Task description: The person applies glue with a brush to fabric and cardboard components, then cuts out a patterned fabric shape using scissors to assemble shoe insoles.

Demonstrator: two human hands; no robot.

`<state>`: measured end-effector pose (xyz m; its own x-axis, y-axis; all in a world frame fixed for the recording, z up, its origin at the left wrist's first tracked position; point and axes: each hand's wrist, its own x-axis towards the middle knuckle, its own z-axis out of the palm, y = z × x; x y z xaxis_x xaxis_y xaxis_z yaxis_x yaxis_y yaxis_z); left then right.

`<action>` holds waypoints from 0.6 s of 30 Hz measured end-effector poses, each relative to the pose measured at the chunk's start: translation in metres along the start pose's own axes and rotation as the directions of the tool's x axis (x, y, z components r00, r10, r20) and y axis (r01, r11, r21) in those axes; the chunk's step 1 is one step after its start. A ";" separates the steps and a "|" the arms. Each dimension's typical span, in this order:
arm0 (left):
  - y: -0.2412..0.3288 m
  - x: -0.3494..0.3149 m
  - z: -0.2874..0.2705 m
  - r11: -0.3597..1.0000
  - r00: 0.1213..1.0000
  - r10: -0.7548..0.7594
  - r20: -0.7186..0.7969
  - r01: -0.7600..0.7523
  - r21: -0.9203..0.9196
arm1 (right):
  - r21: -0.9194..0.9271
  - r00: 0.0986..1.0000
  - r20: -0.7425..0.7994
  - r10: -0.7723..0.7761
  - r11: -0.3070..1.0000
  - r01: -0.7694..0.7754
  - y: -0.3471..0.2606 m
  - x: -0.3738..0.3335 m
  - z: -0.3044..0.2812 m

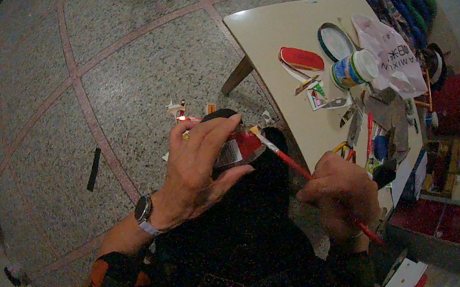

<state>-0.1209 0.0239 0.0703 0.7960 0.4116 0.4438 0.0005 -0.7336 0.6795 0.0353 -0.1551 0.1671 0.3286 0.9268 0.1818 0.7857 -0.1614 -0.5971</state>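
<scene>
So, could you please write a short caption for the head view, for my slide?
Left hand holds a small red-and-grey object while right hand applies a red-handled brush to it, beside a cluttered table.

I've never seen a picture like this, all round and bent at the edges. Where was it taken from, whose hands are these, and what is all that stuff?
There is no machine here. A person wears a wide-angle camera on the head, looking down at their own hands; that lens bends straight lines near the rim. The left hand, with a wristwatch, grips a small red and silver object; what it is cannot be told. The right hand holds a thin red-handled brush whose tip touches that object. To the right stands a pale table carrying a red oval lid, a round tin, a jar lying on its side, a plastic bag and scattered small tools. Below is speckled stone floor.
</scene>
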 end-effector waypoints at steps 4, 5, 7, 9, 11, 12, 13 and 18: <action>0.001 0.003 0.000 1.000 1.000 -0.002 0.004 0.002 0.003 | -0.016 0.999 0.005 -0.039 0.999 0.040 0.002 -0.006 -0.004; 0.001 0.001 0.000 1.000 1.000 -0.008 -0.002 0.008 0.012 | 0.053 0.998 -0.051 -0.034 0.998 0.037 -0.001 -0.004 -0.002; -0.002 -0.003 0.001 0.999 0.999 -0.030 0.013 0.030 0.030 | 0.104 0.995 -0.086 -0.051 0.993 0.059 0.004 -0.002 0.001; -0.002 -0.001 0.002 1.000 1.000 -0.021 0.018 0.021 0.021 | 0.021 1.000 -0.015 0.006 1.000 -0.006 0.010 -0.007 0.000; 0.000 0.000 0.001 1.000 1.000 -0.009 -0.009 0.009 0.019 | -0.145 0.966 0.127 0.227 0.967 -0.208 0.000 -0.014 -0.006; -0.001 -0.001 0.000 1.000 1.000 -0.016 -0.013 0.016 0.025 | -0.142 0.963 0.127 0.238 0.965 -0.219 -0.003 -0.013 -0.006; -0.001 -0.003 -0.001 0.999 1.000 -0.023 -0.017 0.024 0.032 | -0.139 0.960 0.129 0.247 0.963 -0.229 -0.006 -0.011 -0.007; -0.001 0.000 0.001 1.000 1.000 -0.007 -0.011 0.007 0.011 | 0.084 0.994 -0.092 -0.056 0.994 0.063 0.008 -0.005 0.000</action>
<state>-0.1205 0.0242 0.0695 0.7891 0.4228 0.4456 0.0126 -0.7364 0.6765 0.0397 -0.1613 0.1616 0.3309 0.8994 0.2856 0.7585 -0.0734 -0.6476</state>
